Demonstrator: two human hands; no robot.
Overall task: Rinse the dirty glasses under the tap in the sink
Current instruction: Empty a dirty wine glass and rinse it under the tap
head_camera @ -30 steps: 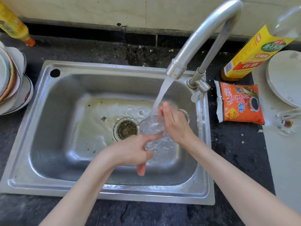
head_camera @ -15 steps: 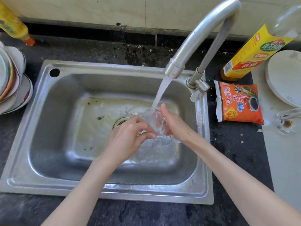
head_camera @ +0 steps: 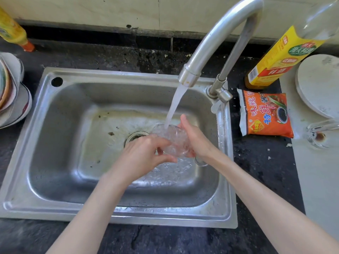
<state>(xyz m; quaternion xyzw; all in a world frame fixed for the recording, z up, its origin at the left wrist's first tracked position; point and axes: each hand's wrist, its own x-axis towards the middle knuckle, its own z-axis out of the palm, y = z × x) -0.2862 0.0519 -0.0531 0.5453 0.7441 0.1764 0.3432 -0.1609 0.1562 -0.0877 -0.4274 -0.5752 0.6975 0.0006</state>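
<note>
A clear glass (head_camera: 173, 139) is held over the steel sink (head_camera: 60, 162) right under the running stream from the curved tap (head_camera: 216, 39). Water pours into its mouth, which tilts up and to the left. My right hand (head_camera: 196, 138) wraps round the glass from the right side. My left hand (head_camera: 145, 156) grips its near left side with fingers curled against it. A second glass (head_camera: 319, 132) with a brown stain in its bottom lies on its side on the counter at the right.
An orange seasoning packet (head_camera: 266, 114) and a yellow-labelled bottle (head_camera: 280, 54) sit right of the tap. A white round board (head_camera: 319, 83) lies at the far right. Stacked plates (head_camera: 12, 92) stand left of the sink. The drain strainer (head_camera: 135, 136) is behind my left hand.
My left hand has moved up from below the glass to grip its side. The glass has turned so its mouth faces the stream.
</note>
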